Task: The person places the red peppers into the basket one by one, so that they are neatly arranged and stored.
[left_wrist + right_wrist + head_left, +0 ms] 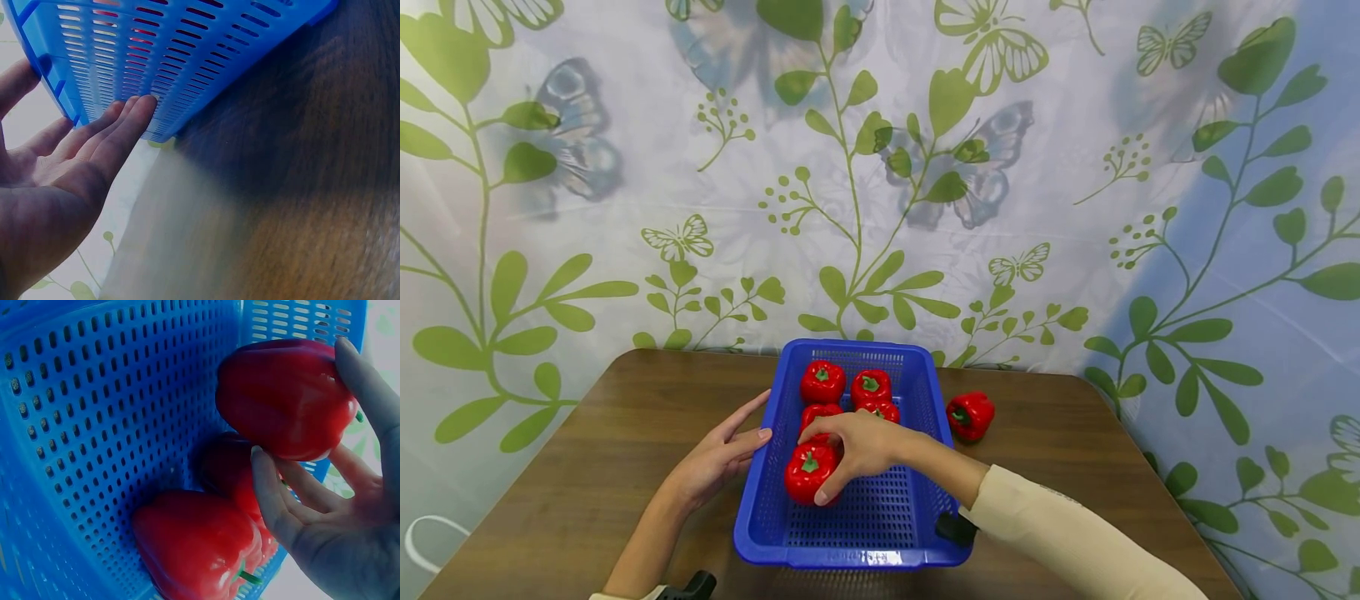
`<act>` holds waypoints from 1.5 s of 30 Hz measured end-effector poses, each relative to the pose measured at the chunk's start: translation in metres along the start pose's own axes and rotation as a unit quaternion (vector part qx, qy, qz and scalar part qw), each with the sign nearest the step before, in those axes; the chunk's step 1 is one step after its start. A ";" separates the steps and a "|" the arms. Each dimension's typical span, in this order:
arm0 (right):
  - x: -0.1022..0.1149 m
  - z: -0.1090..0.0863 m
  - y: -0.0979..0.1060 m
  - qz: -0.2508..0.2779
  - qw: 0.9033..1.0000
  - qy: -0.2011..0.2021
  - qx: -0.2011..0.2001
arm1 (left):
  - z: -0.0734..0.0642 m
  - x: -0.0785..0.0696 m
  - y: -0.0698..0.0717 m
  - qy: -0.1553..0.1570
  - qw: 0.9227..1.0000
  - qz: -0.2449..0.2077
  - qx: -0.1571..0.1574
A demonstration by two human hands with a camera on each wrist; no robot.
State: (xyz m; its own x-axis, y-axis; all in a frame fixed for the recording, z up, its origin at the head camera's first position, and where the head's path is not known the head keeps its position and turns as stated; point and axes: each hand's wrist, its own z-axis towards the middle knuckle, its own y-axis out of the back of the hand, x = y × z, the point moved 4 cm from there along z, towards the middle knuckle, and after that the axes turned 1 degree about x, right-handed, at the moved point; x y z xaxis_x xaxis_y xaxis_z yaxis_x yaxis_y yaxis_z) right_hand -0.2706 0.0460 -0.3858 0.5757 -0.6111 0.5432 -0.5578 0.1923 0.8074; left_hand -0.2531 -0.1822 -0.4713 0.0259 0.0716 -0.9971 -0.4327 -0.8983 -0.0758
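My right hand (868, 443) grips a red bell pepper (805, 482) between thumb and fingers, inside the left part of a blue plastic basket (827, 557). In the right wrist view this bell pepper (281, 400) lies on its side in the grasp, raised over other bell peppers (194, 544). Several more red bell peppers (822, 383) with green stems sit toward the basket's far end. Along the basket's left side, my left hand (711, 465) has its fingers extended at the outer wall. From the left wrist view, the thumb reaches up to the rim (47, 78).
One red bell pepper (972, 418) lies on the wooden table (1045, 467), just right of the basket. A curtain (865, 208) printed with leaves and butterflies hangs behind the table. At the lower left is a white loop (417, 542).
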 end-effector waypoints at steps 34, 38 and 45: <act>-0.002 0.005 -0.008 -0.021 0.999 -0.036 0.019 | 0.001 0.000 0.002 0.001 1.000 -0.012 0.004; -0.003 0.004 -0.008 -0.020 0.999 -0.042 0.021 | 0.000 0.000 0.002 0.001 1.000 -0.010 0.003; -0.003 0.003 -0.008 -0.013 0.999 -0.044 0.026 | 0.000 0.000 0.001 -0.001 1.000 -0.005 0.003</act>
State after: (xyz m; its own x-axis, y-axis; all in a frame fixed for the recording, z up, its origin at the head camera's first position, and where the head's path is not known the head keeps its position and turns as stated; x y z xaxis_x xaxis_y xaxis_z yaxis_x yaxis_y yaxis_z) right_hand -0.2693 0.0440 -0.3942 0.5370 -0.6804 0.4986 -0.5755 0.1367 0.8063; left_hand -0.2531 -0.1835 -0.4712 0.0288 0.0807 -0.9963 -0.4381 -0.8949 -0.0852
